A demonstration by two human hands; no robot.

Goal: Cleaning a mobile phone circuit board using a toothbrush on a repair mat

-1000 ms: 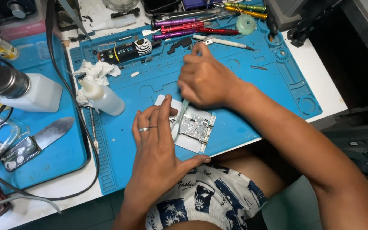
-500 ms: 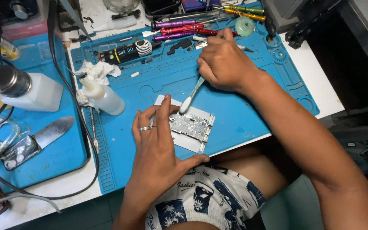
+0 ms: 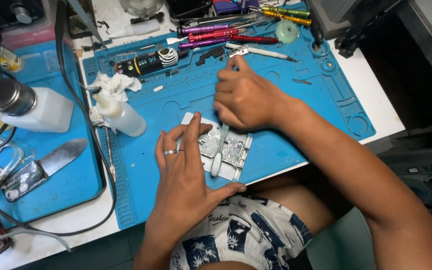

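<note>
Your left hand lies flat over the near-left part of the small silvery circuit board in its pale frame; the fingers are spread and press it onto the blue silicone work mat, thumb along the near edge. Your right hand is curled closed around the handle of a pale slim brush, whose head rests on the board's middle.

Advice for this step — keep the left fingers off the components and hold only the frame, so the board cannot skate. Work the brush in short light strokes, bristles flat, away from the small parts at the edge.

Packages: a white squeeze bottle with a cone nozzle lies tilted just left of the board, beside crumpled white tissue. Farther left stands a frosted bottle with a metal pump cap. A black cylindrical tool with yellow bands lies at the mat's far edge — its label is too small to read.
</note>
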